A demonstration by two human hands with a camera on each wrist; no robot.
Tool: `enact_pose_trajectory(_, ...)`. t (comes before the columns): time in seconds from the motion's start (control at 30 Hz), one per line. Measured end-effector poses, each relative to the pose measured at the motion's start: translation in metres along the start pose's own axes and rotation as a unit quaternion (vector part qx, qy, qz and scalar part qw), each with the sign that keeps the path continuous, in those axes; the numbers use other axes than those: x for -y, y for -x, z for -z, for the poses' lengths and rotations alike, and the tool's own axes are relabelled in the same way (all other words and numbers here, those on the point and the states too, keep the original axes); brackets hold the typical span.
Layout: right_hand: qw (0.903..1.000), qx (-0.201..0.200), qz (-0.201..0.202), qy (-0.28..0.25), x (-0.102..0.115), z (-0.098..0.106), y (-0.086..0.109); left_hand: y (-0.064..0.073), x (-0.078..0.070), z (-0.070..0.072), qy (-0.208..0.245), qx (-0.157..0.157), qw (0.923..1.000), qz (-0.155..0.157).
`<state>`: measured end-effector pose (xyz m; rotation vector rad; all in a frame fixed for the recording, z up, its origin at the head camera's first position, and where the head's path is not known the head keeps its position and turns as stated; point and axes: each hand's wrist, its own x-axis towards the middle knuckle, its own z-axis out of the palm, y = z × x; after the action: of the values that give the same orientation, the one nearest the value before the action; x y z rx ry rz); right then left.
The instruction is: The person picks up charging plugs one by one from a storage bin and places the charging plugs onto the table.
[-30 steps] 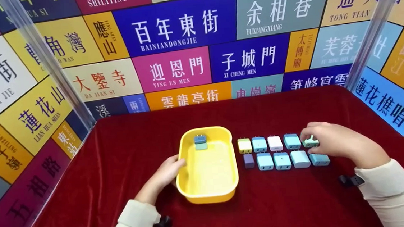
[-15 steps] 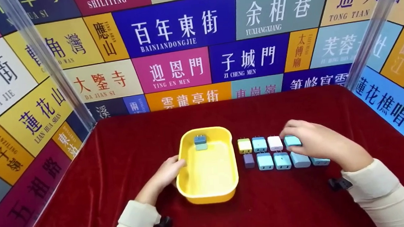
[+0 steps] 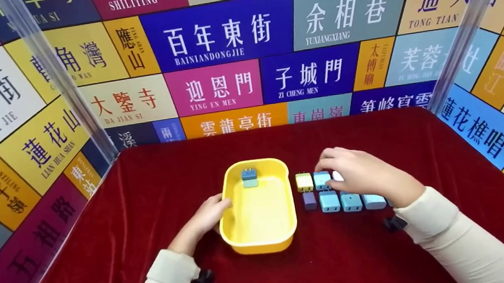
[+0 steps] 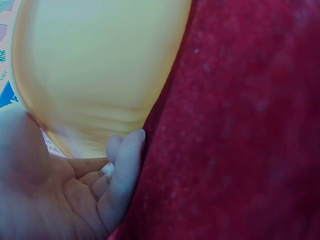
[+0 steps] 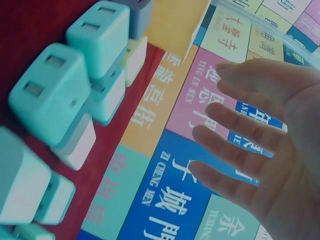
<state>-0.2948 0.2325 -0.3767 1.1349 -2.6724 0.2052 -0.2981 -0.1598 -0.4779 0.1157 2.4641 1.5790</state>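
In the head view, my left hand (image 3: 208, 214) grips the left wall of a yellow plastic tub (image 3: 263, 221), thumb over the rim and fingers outside. A dark blue plug charger (image 3: 249, 174) lies at the tub's far end. My right hand (image 3: 366, 170), holding nothing, hovers over two rows of chargers. Near its fingertips are a blue charger (image 3: 322, 180) and a partly covered white charger (image 3: 337, 176). A yellow charger (image 3: 304, 182) and a purple charger (image 3: 309, 201) stand nearest the tub. In the right wrist view, the fingers (image 5: 240, 145) are loosely spread, apart from the teal chargers (image 5: 50, 95).
Dark red velvet cloth (image 3: 147, 181) covers the table. Behind it rises a wall of coloured street-name signs (image 3: 221, 31). Clear upright posts (image 3: 464, 39) stand at the back corners. Light-blue chargers (image 3: 351, 202) line the front row.
My right hand has moved left along the chargers, from the green one at the far right to the blue and white ones. The left hand and tub have stayed put.
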Motion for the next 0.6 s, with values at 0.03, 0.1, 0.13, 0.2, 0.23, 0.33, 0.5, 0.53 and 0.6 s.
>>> enact_pose_trajectory(0.03, 1.0, 0.002, -0.002, -0.003, 0.002, 0.0, -0.003, 0.0, 0.0, 0.0, -0.001, 0.0, 1.0, -0.001)
enact_pose_trajectory(0.1, 0.9999, 0.006, -0.005, -0.01, 0.005, -0.001, -0.009, 0.0, 0.0, -0.001, -0.002, 0.0, 1.0, -0.003)
enact_pose_trajectory(0.13, 0.9998, 0.008, -0.007, -0.014, 0.007, -0.002, -0.013, 0.0, 0.001, -0.001, -0.003, -0.001, 1.0, -0.004)
enact_pose_trajectory(0.2, 0.9998, 0.006, -0.005, -0.02, 0.01, -0.003, -0.02, 0.0, 0.001, 0.0, -0.003, 0.0, 1.0, -0.006)
enact_pose_trajectory(0.23, 0.9997, 0.001, -0.002, -0.022, 0.013, -0.004, -0.023, 0.0, 0.001, 0.0, -0.004, 0.0, 1.0, -0.007)
enact_pose_trajectory(0.33, 0.9994, -0.019, 0.014, -0.026, 0.02, -0.006, -0.033, 0.0, 0.001, 0.0, -0.004, 0.0, 1.0, -0.008)
enact_pose_trajectory(0.5, 0.9988, -0.028, 0.019, -0.035, 0.034, -0.013, -0.052, 0.001, 0.001, 0.0, -0.005, 0.001, 1.0, -0.007)
enact_pose_trajectory(0.53, 0.9988, -0.026, 0.019, -0.038, 0.037, -0.014, -0.056, 0.0, 0.001, 0.0, -0.005, 0.0, 1.0, -0.008)
enact_pose_trajectory(0.6, 0.9987, -0.021, 0.021, -0.041, 0.041, -0.017, -0.064, 0.0, 0.001, 0.0, -0.003, 0.001, 1.0, -0.007)
